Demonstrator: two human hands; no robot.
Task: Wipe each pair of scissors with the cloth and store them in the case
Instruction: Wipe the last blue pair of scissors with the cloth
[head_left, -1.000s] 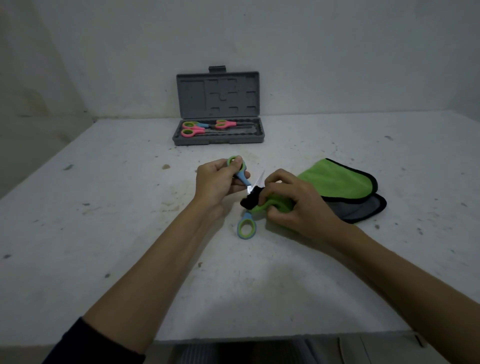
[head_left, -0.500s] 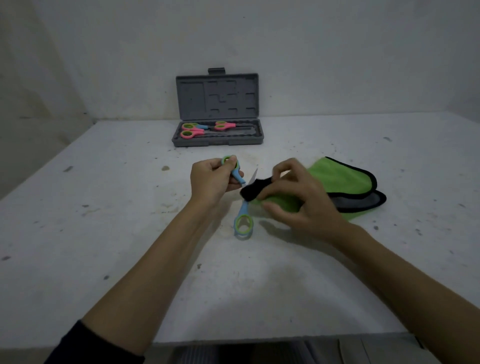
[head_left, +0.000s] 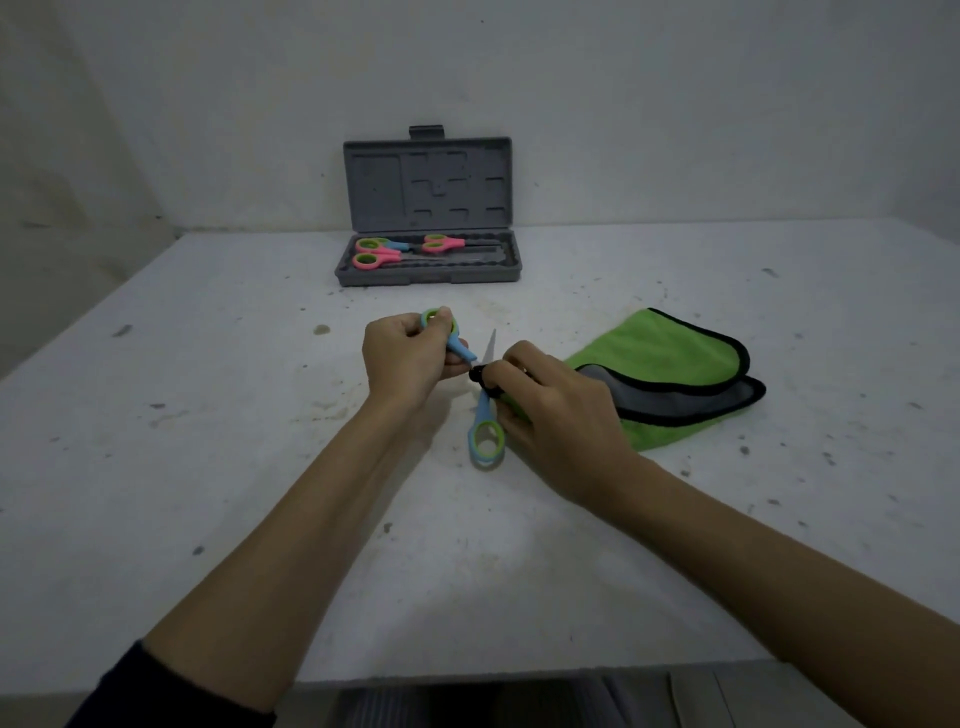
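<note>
1. Two bare forearms reach in over the near edge of the white table (head_left: 260, 519); a dark sleeve (head_left: 171, 691) shows at the left elbow.
2. Around the middle of the table, blue-and-green scissors (head_left: 485, 441) are spread wide open. One handle loop lies nearest the person, the other is raised toward the far side, and one bare blade tip points away.
3. The right hand (head_left: 550, 410) has its fingers curled, pinching a black-edged corner of the green cloth (head_left: 675, 353) around the scissors near the pivot.
4. The left hand (head_left: 410, 358) grasps the raised handle loop, fingers curled round it.
5. The rest of the cloth lies folded on the table to the right of the hands, its grey underside showing at the fold.
6. Toward the far edge, close to the wall, stands the grey case (head_left: 428, 273), its lid upright. Pink-handled scissors (head_left: 379, 257) lie in the left part of its tray; their exact number is hard to tell.
</note>
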